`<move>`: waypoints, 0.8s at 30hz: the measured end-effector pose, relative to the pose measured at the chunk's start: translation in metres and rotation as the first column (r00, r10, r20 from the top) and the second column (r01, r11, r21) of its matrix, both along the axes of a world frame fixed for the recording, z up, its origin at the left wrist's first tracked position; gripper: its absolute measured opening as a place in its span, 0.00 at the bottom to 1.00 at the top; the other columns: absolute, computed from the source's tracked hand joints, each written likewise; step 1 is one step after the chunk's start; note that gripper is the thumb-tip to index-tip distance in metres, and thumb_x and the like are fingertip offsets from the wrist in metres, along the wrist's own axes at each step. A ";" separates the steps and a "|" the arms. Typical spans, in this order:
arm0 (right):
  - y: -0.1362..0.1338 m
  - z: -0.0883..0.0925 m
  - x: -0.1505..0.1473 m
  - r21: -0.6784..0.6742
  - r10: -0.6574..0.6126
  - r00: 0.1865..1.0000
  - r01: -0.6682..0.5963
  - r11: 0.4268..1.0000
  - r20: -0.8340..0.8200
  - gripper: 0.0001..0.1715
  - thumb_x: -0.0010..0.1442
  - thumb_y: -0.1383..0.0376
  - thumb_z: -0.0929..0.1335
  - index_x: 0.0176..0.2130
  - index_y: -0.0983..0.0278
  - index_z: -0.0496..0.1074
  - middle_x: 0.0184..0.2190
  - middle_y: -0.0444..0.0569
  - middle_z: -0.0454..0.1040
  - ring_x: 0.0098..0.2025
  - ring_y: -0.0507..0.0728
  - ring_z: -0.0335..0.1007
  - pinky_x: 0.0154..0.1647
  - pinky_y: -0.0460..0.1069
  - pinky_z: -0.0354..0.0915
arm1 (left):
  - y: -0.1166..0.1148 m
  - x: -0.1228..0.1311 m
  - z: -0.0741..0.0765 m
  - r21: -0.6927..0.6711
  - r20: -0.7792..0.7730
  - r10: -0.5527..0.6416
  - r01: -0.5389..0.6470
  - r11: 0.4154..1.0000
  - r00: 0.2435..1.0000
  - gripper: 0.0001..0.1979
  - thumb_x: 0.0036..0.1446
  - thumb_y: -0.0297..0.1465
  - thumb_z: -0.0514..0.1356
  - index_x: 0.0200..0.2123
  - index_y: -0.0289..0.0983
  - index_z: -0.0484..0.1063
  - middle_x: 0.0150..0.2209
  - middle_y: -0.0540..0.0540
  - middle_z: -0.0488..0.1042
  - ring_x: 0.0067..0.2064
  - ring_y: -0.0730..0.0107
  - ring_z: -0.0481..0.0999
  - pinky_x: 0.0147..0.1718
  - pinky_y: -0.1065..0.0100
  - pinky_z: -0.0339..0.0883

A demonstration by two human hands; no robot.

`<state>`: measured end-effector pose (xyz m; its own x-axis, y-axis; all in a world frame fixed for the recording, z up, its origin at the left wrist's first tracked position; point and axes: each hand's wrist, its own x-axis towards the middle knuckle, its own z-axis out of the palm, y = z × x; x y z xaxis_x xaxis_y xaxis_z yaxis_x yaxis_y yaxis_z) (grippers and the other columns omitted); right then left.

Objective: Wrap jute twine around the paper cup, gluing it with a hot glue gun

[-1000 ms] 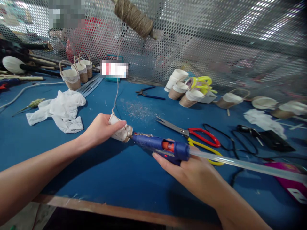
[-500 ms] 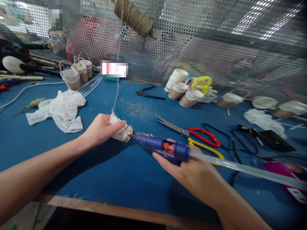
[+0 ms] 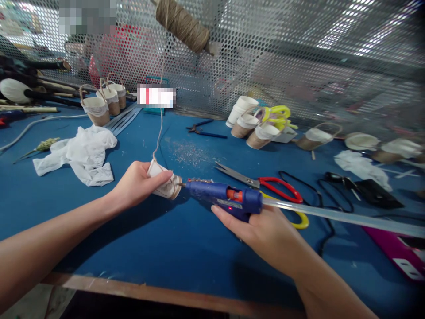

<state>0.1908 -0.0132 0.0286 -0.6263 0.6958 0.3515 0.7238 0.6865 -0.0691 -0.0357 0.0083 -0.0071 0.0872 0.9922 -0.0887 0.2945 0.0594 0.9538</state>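
Note:
My left hand (image 3: 141,184) is closed around a small white paper cup (image 3: 171,189), tilted on its side above the blue table. Twine (image 3: 160,128) runs from the cup up to a brown spool (image 3: 182,25) hanging on the mesh. My right hand (image 3: 255,226) grips a blue hot glue gun (image 3: 219,195) with a small red light lit on its side. Its nozzle points left and meets the cup's rim end, though I cannot tell if it touches. A long clear glue stick (image 3: 315,210) sticks out of the gun's back.
Scissors (image 3: 242,177) with red and yellow handles lie behind the glue gun. Pliers (image 3: 206,131) rest farther back. White lace cloth (image 3: 79,153) lies at left, near handled cups (image 3: 96,110). More cups (image 3: 260,136) stand back right. A magenta object (image 3: 392,252) lies at right.
The glue gun has rolled slightly in my right hand, showing more of its side, with its nozzle still at the cup's rim end. The whole view has shifted a little.

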 end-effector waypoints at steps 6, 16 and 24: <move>-0.001 -0.001 -0.003 -0.371 -0.264 0.956 0.200 0.907 -0.129 0.10 0.53 0.59 0.64 0.26 0.62 0.70 0.23 0.46 0.74 0.27 0.56 0.70 0.25 0.48 0.65 | -0.001 0.000 0.000 -0.015 -0.004 -0.009 0.009 1.000 1.000 0.15 0.47 0.39 0.58 0.27 0.32 0.75 0.25 0.45 0.78 0.27 0.66 0.75 0.24 0.72 0.65; 0.002 0.004 -0.006 -0.429 -0.280 0.949 0.194 0.882 -0.147 0.10 0.52 0.60 0.65 0.23 0.62 0.68 0.19 0.44 0.71 0.29 0.56 0.70 0.26 0.47 0.64 | -0.001 -0.002 -0.006 0.001 -0.057 0.011 -0.011 1.000 0.998 0.17 0.47 0.42 0.57 0.28 0.32 0.73 0.28 0.43 0.78 0.29 0.63 0.76 0.28 0.69 0.67; 0.007 0.005 -0.009 -0.423 -0.278 0.949 0.192 0.886 -0.152 0.09 0.53 0.62 0.64 0.24 0.61 0.70 0.16 0.41 0.70 0.24 0.55 0.70 0.23 0.47 0.64 | -0.002 0.000 -0.001 -0.007 -0.038 -0.009 0.009 1.000 0.999 0.17 0.47 0.42 0.58 0.27 0.32 0.74 0.28 0.43 0.78 0.29 0.62 0.76 0.29 0.68 0.68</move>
